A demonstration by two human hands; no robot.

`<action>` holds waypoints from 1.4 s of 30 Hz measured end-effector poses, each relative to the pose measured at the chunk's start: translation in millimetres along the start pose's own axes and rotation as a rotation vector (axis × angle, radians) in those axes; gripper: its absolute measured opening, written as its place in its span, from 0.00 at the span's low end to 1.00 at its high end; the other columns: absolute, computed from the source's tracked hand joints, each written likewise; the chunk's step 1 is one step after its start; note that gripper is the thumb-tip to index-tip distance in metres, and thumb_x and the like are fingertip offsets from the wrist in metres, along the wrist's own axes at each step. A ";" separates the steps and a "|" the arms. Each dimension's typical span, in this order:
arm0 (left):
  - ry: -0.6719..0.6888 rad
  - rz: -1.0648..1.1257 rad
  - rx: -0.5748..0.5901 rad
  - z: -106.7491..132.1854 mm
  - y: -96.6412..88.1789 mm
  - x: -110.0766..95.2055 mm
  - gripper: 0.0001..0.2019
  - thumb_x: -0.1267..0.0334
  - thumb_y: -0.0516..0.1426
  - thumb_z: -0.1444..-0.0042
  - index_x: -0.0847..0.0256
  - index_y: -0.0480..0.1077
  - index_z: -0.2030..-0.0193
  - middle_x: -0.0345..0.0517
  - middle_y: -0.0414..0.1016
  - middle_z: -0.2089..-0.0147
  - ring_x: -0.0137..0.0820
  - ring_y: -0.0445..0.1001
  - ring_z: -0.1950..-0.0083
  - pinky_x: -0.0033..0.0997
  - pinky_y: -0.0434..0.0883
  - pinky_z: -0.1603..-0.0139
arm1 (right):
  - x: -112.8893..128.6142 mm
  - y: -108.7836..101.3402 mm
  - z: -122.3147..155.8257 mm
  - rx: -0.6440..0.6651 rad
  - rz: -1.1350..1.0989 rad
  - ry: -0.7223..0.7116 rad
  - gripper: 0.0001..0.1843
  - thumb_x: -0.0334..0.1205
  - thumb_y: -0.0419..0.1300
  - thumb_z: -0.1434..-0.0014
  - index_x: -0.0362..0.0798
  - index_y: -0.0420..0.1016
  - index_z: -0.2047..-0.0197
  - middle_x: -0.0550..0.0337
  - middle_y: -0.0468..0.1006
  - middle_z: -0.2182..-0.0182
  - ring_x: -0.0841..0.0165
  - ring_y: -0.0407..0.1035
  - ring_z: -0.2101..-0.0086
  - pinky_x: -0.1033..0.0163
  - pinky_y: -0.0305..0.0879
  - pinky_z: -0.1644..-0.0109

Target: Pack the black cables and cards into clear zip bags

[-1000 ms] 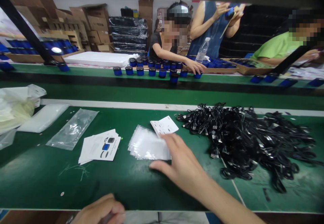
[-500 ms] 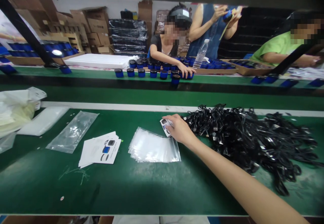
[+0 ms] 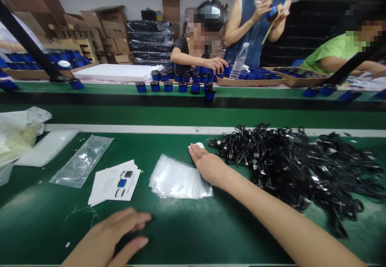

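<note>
Palm down, my right hand (image 3: 208,166) lies with its fingers stretched over a small white card (image 3: 197,145). Only the card's far edge shows past the fingertips. Beside that hand is a fanned stack of clear plastic bags (image 3: 181,178). My left hand (image 3: 104,235), slightly blurred, is over the near part of the green table, thumb and fingers apart with nothing between them. Beyond it lies a stack of white printed leaflets (image 3: 116,182) showing small device pictures.
A heap of black USB cables (image 3: 289,166) spreads on the right. At left lie a clear plastic bag (image 3: 81,160), a white pouch (image 3: 46,148) and a bulging bag (image 3: 18,134). Across the belt, co-workers handle blue jars (image 3: 168,86); a water bottle (image 3: 239,61) stands there.
My left hand has come into view from below. My right hand has turned palm down over the card, hiding its printed face. The co-worker's hand opposite has lifted back from the jar row.
</note>
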State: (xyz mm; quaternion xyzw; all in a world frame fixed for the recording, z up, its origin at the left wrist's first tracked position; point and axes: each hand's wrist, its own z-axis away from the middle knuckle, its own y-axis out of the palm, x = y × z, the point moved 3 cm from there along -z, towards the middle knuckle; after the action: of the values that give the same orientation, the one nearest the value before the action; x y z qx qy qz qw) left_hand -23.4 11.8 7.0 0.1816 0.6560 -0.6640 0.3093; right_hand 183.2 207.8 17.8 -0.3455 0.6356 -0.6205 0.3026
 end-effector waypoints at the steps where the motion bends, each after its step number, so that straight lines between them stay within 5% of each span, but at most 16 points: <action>1: 0.012 -0.125 0.004 -17.0 -1.2 -12.8 0.17 0.46 0.56 0.49 0.44 0.76 0.54 0.42 0.78 0.50 0.46 0.75 0.49 0.45 0.72 0.50 | 1.1 1.1 2.6 -0.004 -0.005 0.001 0.32 0.17 0.43 0.47 0.25 0.55 0.37 0.32 0.51 0.37 0.53 0.46 0.37 0.49 0.52 0.36; 5: 0.047 -0.283 -0.128 -74.5 2.8 -48.5 0.33 0.48 0.48 0.43 0.71 0.59 0.37 0.62 0.62 0.37 0.51 0.57 0.36 0.53 0.57 0.38 | 1.3 5.0 10.6 -0.017 -0.047 -0.007 0.34 0.16 0.41 0.47 0.27 0.51 0.36 0.35 0.48 0.36 0.57 0.40 0.36 0.50 0.47 0.34; 8: 0.103 -0.295 -0.118 -89.2 18.9 -59.3 0.31 0.52 0.53 0.46 0.72 0.62 0.39 0.61 0.66 0.42 0.50 0.62 0.42 0.50 0.59 0.40 | -3.1 4.1 9.9 -0.032 -0.091 -0.009 0.35 0.16 0.43 0.49 0.27 0.52 0.36 0.35 0.49 0.36 0.57 0.41 0.36 0.50 0.47 0.34; 14: 0.061 -0.241 -0.143 -73.3 37.9 -65.4 0.36 0.53 0.55 0.48 0.70 0.53 0.35 0.59 0.65 0.44 0.50 0.63 0.44 0.51 0.62 0.44 | -5.0 -19.2 22.4 -0.165 -0.172 0.049 0.33 0.19 0.46 0.47 0.33 0.57 0.37 0.42 0.60 0.38 0.60 0.51 0.38 0.54 0.53 0.35; 19: -0.032 -0.147 -0.168 -70.2 38.6 -62.7 0.44 0.50 0.56 0.50 0.71 0.42 0.32 0.56 0.65 0.48 0.46 0.70 0.49 0.46 0.69 0.51 | 33.0 -24.6 69.9 -0.307 -0.209 0.011 0.26 0.36 0.55 0.39 0.38 0.61 0.38 0.42 0.60 0.38 0.54 0.52 0.38 0.44 0.49 0.35; 23: -0.063 -0.111 -0.177 -70.4 39.1 -58.7 0.42 0.51 0.57 0.51 0.69 0.47 0.33 0.57 0.65 0.47 0.47 0.68 0.46 0.47 0.67 0.48 | 56.3 -8.8 92.4 -0.349 -0.223 -0.070 0.28 0.40 0.61 0.42 0.38 0.63 0.41 0.40 0.64 0.41 0.50 0.54 0.40 0.39 0.51 0.37; 28: -0.046 -0.095 -0.176 -66.3 38.9 -54.8 0.31 0.52 0.53 0.46 0.63 0.55 0.37 0.56 0.66 0.44 0.46 0.68 0.44 0.47 0.65 0.44 | 54.5 -4.8 87.1 -0.354 -0.296 0.051 0.24 0.37 0.61 0.42 0.41 0.66 0.43 0.45 0.69 0.46 0.54 0.62 0.46 0.47 0.61 0.42; 32: -0.043 -0.118 -0.220 -59.7 32.2 -55.7 0.37 0.48 0.53 0.48 0.70 0.53 0.36 0.62 0.61 0.41 0.52 0.58 0.38 0.54 0.58 0.39 | 49.2 -9.5 82.0 -0.281 -0.315 0.119 0.22 0.34 0.59 0.41 0.42 0.66 0.43 0.46 0.69 0.45 0.54 0.62 0.48 0.48 0.63 0.45; 35: -0.038 -0.127 -0.193 -47.0 29.6 -60.6 0.36 0.47 0.56 0.52 0.65 0.57 0.39 0.59 0.60 0.41 0.53 0.58 0.39 0.56 0.58 0.40 | 35.6 -12.0 79.2 -0.240 -0.335 0.270 0.19 0.33 0.58 0.41 0.39 0.68 0.46 0.44 0.71 0.49 0.54 0.64 0.50 0.49 0.62 0.46; 38: -0.179 0.080 -0.068 -26.4 37.2 -60.4 0.31 0.42 0.55 0.50 0.57 0.60 0.44 0.55 0.61 0.41 0.51 0.65 0.43 0.55 0.65 0.45 | 23.6 -13.3 73.8 -0.212 -0.352 0.336 0.18 0.33 0.58 0.40 0.38 0.68 0.47 0.45 0.73 0.52 0.56 0.64 0.52 0.53 0.63 0.46; 42: -0.341 0.811 0.010 2.5 54.0 -55.8 0.35 0.42 0.60 0.54 0.54 0.57 0.42 0.54 0.58 0.34 0.48 0.59 0.35 0.50 0.58 0.37 | 24.5 -13.8 65.0 -0.162 -0.343 0.373 0.22 0.39 0.63 0.43 0.37 0.68 0.48 0.44 0.73 0.54 0.54 0.65 0.53 0.53 0.62 0.49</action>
State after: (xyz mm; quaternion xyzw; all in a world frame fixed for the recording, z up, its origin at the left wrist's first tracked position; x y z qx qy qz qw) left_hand 53.5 21.8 2.3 0.3137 0.4683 -0.5125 0.6477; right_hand 222.8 150.3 29.6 -0.3510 0.6601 -0.6628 0.0418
